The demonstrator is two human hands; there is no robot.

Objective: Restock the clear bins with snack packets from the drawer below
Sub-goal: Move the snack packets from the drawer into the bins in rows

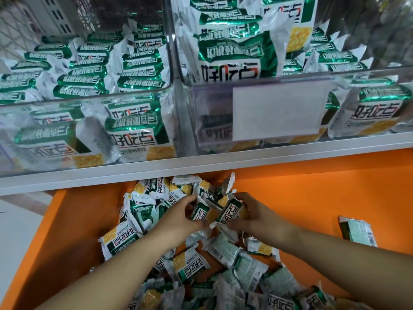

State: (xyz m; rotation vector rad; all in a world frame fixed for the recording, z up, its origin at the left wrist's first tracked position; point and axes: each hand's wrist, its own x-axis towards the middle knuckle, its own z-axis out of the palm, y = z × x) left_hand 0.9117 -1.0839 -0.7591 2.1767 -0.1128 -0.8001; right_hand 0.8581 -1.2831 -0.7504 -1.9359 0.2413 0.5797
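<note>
Low at six o'clock, left hand [176, 219] and right hand [253, 217] apparently each pinch packets [230, 212] over the drawer [312, 198]; bunch them firmly before lifting to the bins [89, 99] at twelve o'clock.

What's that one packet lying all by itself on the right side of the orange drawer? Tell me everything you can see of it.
The lone packet is a small, flat snack wrapper of shiny, foil-like film. It lies back side up, showing a pale green panel, a dark green band at its left end, a barcode near its right end and crimped silvery edges. It rests slightly askew on the bare floor of the orange drawer, well apart from the heap of packets. Only the drawer touches it.
</note>
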